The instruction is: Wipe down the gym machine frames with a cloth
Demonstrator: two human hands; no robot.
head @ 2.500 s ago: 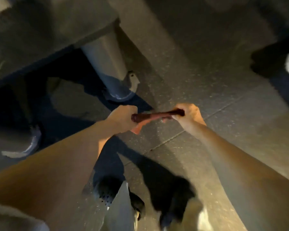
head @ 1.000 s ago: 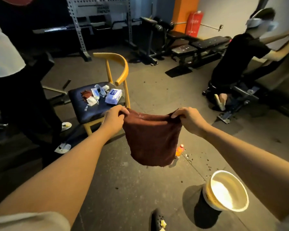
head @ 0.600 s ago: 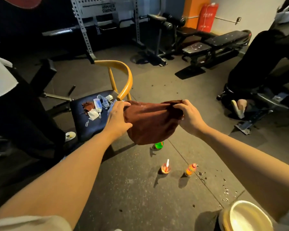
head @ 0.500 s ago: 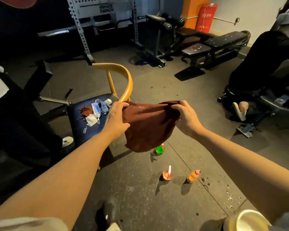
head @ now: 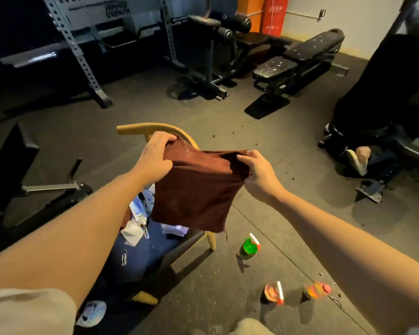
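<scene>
A dark red cloth [head: 196, 187] hangs spread out between my two hands above a chair. My left hand [head: 155, 158] pinches its upper left corner and my right hand [head: 257, 175] pinches its upper right corner. The cloth's lower edge dangles free. Gym machines stand farther off: a grey perforated steel rack [head: 80, 52] at the back left, a black padded machine [head: 213, 54] at the back centre, and a black bench [head: 300, 56] at the back right.
Below the cloth is a yellow-framed chair [head: 155, 129] with a dark seat holding wipes and small items. Three bottles stand on the floor: green [head: 248, 249], red [head: 272, 292], orange [head: 316, 290]. A person in black [head: 382, 97] crouches at the right. Another machine's black frame [head: 22, 170] is at left.
The view has stepped closer to the chair and tilted down. My hands have carried the cloth up and forward over the seat, holding it more spread. The bowl has left the view.
</scene>
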